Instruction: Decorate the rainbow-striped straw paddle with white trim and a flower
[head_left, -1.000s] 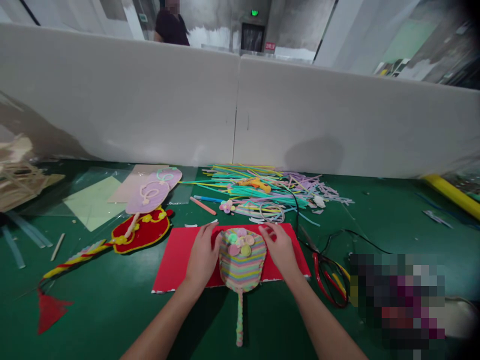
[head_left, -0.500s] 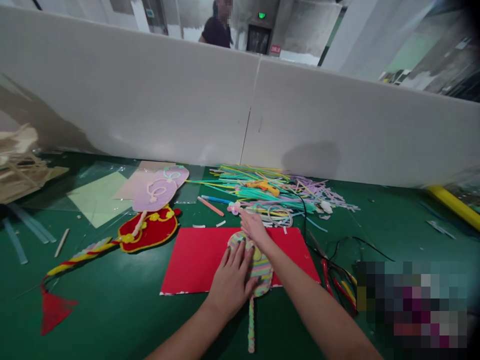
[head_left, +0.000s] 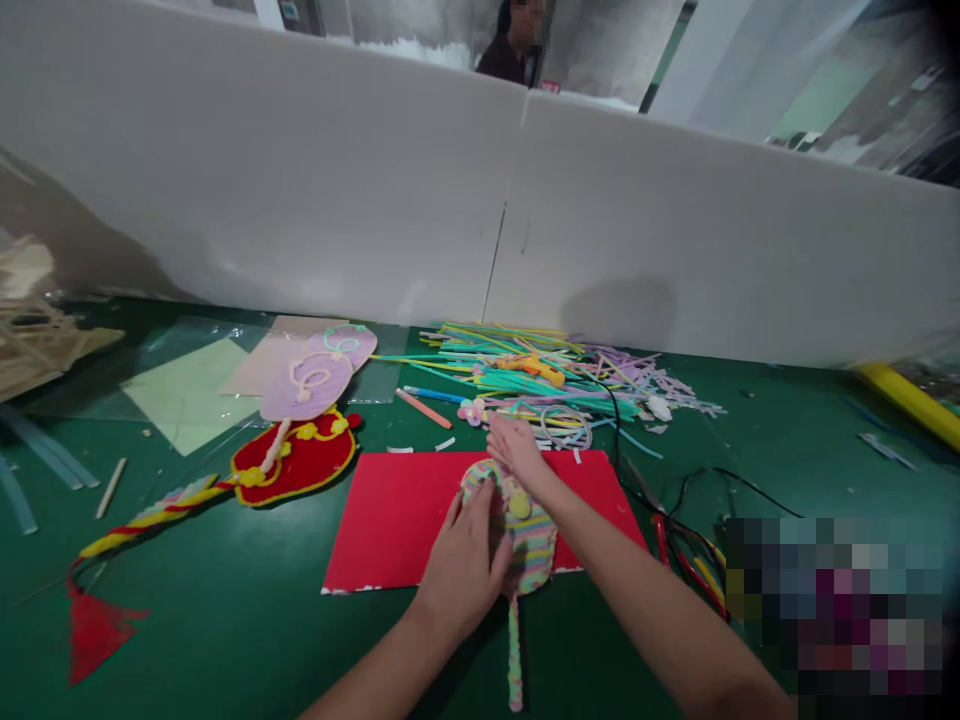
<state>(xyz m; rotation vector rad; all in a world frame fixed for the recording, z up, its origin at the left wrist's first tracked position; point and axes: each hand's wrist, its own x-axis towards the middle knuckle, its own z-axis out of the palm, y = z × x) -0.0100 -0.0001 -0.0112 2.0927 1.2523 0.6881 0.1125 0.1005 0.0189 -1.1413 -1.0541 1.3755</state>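
A striped pastel fan-shaped craft (head_left: pixel 531 545) with a twisted handle lies on a red sheet (head_left: pixel 390 510) on the green table. My left hand (head_left: pixel 469 555) rests flat on the fan's left side, fingers stretched out. My right hand (head_left: pixel 514 450) reaches past the fan's top edge toward a small pastel flower piece (head_left: pixel 472 410) and the pile of coloured strips (head_left: pixel 525 385); its fingers look extended, with nothing seen in them. A small yellow disc (head_left: pixel 519 505) sits on the fan.
A red and a lilac fan craft (head_left: pixel 300 440) lie to the left, with a red tassel (head_left: pixel 94 630). An orange glue gun (head_left: pixel 536 368) lies in the strips, its black cable (head_left: pixel 675 490) running right. White panels (head_left: pixel 300 180) wall the back. A person stands beyond them.
Left hand went from the fan's left edge onto its face. Right hand left the fan's right side and reached forward past its top. The view shifted slightly.
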